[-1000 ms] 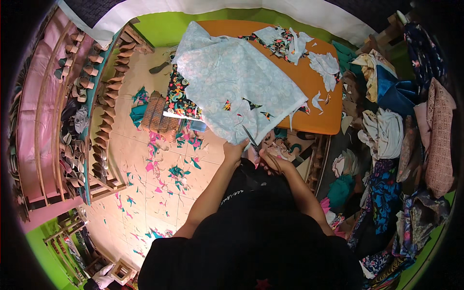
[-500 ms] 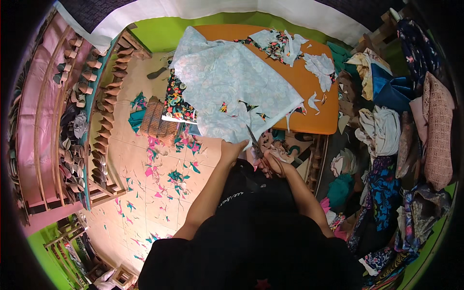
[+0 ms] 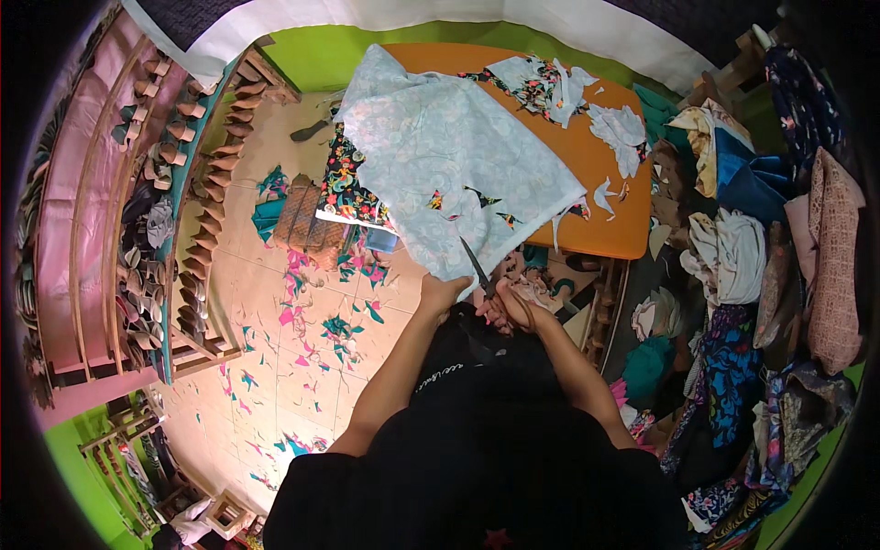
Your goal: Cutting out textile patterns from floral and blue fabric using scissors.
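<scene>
A large piece of cloth point(image 3: 440, 137), pale on its upper side, drapes over the table's front edge toward me. Its dark flowered face shows at the left and through several small openings. My left hand point(image 3: 444, 295) is closed on the cloth's near corner, thumb on top. In my right hand point(image 3: 513, 310) is a pair of scissors point(image 3: 477, 262), its handles in the closed fingers. The blades point away from me and lie against the cloth, just right of my left hand. Whether they are parted cannot be made out.
The orange table point(image 3: 605, 234) bears flowered offcuts point(image 3: 541, 87) and pale scraps point(image 3: 619, 133). Racks of wooden shoe forms point(image 3: 209, 206) stand at left. Folded fabrics point(image 3: 733, 252) pile up at right. Coloured scraps point(image 3: 339, 335) litter the tiled floor near a brown patterned block point(image 3: 302, 220).
The whole view has shifted slightly, so the table appears a little farther right. The scissors' tip has moved a little left over the cloth. Both hands keep their holds.
</scene>
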Demonstrator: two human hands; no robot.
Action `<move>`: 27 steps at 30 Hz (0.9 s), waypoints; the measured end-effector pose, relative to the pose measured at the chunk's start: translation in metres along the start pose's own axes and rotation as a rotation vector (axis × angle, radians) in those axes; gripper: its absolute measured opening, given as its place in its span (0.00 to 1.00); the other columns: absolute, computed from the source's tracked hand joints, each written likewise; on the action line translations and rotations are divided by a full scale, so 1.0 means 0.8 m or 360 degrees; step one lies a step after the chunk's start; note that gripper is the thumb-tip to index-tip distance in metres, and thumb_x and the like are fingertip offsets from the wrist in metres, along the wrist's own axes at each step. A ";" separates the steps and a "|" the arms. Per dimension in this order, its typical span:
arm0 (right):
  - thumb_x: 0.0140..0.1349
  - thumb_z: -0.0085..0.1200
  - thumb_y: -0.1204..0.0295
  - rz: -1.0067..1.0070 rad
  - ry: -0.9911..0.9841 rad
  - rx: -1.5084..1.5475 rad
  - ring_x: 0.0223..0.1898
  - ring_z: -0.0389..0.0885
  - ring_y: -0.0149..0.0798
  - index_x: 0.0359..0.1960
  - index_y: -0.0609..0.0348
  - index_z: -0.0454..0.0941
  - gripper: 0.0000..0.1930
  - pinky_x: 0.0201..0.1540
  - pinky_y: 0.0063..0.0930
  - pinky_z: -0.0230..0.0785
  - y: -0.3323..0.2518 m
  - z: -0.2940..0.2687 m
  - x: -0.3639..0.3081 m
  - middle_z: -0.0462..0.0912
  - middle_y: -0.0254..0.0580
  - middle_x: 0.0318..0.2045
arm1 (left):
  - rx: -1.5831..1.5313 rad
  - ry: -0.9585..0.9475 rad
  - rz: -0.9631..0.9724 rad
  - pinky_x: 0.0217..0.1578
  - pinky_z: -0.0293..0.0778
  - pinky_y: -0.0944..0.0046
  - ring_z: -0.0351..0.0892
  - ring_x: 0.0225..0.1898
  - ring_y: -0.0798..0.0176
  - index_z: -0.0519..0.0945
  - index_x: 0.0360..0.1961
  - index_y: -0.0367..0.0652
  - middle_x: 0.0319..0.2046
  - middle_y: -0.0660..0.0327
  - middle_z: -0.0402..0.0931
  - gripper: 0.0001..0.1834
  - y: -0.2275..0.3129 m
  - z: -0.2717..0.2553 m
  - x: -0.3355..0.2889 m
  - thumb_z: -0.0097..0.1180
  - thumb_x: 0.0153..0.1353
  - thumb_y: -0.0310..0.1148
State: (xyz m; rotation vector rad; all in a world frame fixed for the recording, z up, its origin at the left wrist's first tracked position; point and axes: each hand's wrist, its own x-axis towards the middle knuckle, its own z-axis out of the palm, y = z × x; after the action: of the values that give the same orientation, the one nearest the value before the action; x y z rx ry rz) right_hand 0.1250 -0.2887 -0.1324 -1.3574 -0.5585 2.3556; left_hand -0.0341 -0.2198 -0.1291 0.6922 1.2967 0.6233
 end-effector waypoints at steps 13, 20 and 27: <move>0.40 0.23 0.28 -0.0040 0.0280 -0.0388 0.12 0.58 0.23 0.30 0.62 0.70 0.44 0.13 0.17 0.54 -0.010 0.013 -0.020 0.59 0.26 0.12 | -0.0054 0.0068 0.0116 0.23 0.70 0.71 0.74 0.24 0.65 0.71 0.33 0.29 0.27 0.55 0.74 0.16 -0.015 0.006 0.007 0.60 0.40 0.20; 0.37 0.24 0.27 -0.0083 0.0140 -0.0092 0.13 0.59 0.23 0.32 0.63 0.70 0.46 0.14 0.19 0.56 0.013 -0.003 0.011 0.61 0.25 0.14 | 0.0102 0.0021 -0.0034 0.30 0.71 0.68 0.74 0.30 0.62 0.70 0.37 0.29 0.33 0.54 0.73 0.19 -0.002 0.011 -0.001 0.58 0.41 0.20; 0.39 0.24 0.27 -0.0151 -0.0299 0.0317 0.15 0.57 0.24 0.37 0.64 0.67 0.47 0.17 0.19 0.57 0.016 -0.012 0.008 0.59 0.28 0.17 | -0.0348 -0.0222 -0.0010 0.35 0.69 0.65 0.72 0.35 0.62 0.67 0.41 0.30 0.37 0.56 0.71 0.20 -0.026 0.008 0.004 0.56 0.48 0.28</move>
State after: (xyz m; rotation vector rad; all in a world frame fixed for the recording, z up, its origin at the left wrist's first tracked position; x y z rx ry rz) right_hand 0.1286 -0.2953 -0.1480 -1.0085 -0.4164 2.4024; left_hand -0.0269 -0.2315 -0.1459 0.5413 1.0827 0.6879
